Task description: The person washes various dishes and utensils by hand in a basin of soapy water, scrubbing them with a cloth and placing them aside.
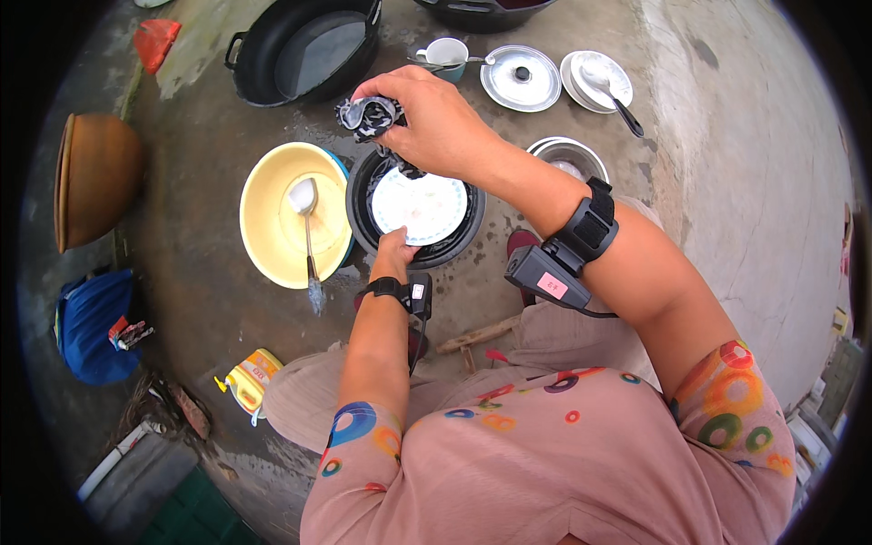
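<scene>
My left hand point(398, 248) grips the near rim of a white plate with a blue patterned edge point(419, 208). The plate is held over a round black basin point(478, 218) with dark liquid in it. Above the basin's far side, my right hand point(426, 119) is closed on a bunched black-and-white patterned cloth point(371, 117), part of which hangs down towards the plate. Left of the black basin stands a pale yellow basin point(262, 218), and a spatula point(304, 197) with a dark handle lies in it, its handle over the near rim.
A large black tub with water point(248, 85), a white mug point(446, 51) with utensils, a metal lid point(521, 88) and stacked plates with a spoon point(579, 95) stand beyond. Metal bowls point(596, 160) are at right. A clay pot point(102, 180) and a yellow pump bottle point(252, 385) are at left.
</scene>
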Tool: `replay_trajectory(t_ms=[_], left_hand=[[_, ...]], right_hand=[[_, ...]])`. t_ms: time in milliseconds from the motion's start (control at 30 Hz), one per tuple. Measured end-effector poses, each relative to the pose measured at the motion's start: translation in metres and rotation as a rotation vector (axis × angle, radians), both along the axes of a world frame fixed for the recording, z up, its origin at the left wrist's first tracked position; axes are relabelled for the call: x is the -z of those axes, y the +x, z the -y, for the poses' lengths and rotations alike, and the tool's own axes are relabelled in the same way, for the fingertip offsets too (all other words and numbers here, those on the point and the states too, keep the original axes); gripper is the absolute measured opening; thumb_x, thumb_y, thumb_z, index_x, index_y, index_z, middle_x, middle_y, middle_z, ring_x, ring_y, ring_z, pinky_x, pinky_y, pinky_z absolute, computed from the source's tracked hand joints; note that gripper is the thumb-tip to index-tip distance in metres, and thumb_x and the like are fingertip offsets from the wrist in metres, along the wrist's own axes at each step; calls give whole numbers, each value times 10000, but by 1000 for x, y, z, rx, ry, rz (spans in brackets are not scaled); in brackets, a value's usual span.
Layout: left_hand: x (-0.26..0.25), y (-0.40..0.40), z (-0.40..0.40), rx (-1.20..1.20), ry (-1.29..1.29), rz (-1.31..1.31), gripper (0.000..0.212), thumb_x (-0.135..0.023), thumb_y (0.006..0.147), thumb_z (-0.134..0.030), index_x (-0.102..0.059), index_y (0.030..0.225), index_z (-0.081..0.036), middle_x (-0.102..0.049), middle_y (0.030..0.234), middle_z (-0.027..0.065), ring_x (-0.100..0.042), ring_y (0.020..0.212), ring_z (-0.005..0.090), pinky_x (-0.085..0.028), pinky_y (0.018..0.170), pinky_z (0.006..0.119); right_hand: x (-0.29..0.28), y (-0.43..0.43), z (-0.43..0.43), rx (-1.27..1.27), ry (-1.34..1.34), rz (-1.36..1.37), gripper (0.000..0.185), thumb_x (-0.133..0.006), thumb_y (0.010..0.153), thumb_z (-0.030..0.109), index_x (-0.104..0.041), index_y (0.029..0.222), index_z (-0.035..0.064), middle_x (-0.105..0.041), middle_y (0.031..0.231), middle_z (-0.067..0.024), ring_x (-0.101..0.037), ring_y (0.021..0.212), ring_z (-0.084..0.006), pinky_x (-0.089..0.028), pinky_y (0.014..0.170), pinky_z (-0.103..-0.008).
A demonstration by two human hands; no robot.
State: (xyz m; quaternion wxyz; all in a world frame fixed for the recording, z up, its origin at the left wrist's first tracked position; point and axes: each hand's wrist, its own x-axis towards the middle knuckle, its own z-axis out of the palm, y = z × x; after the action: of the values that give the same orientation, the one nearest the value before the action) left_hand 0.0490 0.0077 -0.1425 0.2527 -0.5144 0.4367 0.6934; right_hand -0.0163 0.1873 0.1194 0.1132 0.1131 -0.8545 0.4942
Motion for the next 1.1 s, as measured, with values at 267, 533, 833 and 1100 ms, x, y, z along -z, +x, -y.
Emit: replay_trajectory(t_ms=[267, 533, 833, 1100], left_hand=[[67, -8, -17, -60, -83, 58, 274, -448, 899, -38, -447, 1151, 70, -558, 1062, 201, -600, 893, 346, -515, 709, 510], [82, 5, -32, 327, -170, 52, 318, -476, 915, -213, -490, 1088, 53, -563, 975, 177, -569, 788, 308, -466, 706, 475], [35, -12, -26, 5, -279, 211, 263, -466, 897, -104, -457, 1130, 18, -553, 1012, 180, -593, 822, 319, -502, 693, 474], [-56, -17, -13, 234, -234, -112, 407, -314, 869, 63, -345, 1254, -63, -515, 1162, 172, -575, 983, 328, -502, 774, 504]], right_hand=[[-3, 11, -12, -60, -13, 61, 364, -631, 665, 19, -601, 1021, 86, -565, 991, -129, -551, 940, -298, -454, 803, -353], [11, 17, -30, -20, 46, 152, 421, -603, 639, -23, -587, 1044, 94, -537, 1043, -107, -543, 964, -272, -454, 818, -334], [-4, 16, -7, -64, -4, 79, 381, -633, 668, 20, -588, 1040, 84, -560, 1018, -121, -544, 963, -279, -458, 815, -333], [-13, 21, 2, -92, -30, 84, 375, -672, 663, 111, -597, 1029, 76, -572, 1009, -182, -529, 991, -333, -431, 864, -383]])
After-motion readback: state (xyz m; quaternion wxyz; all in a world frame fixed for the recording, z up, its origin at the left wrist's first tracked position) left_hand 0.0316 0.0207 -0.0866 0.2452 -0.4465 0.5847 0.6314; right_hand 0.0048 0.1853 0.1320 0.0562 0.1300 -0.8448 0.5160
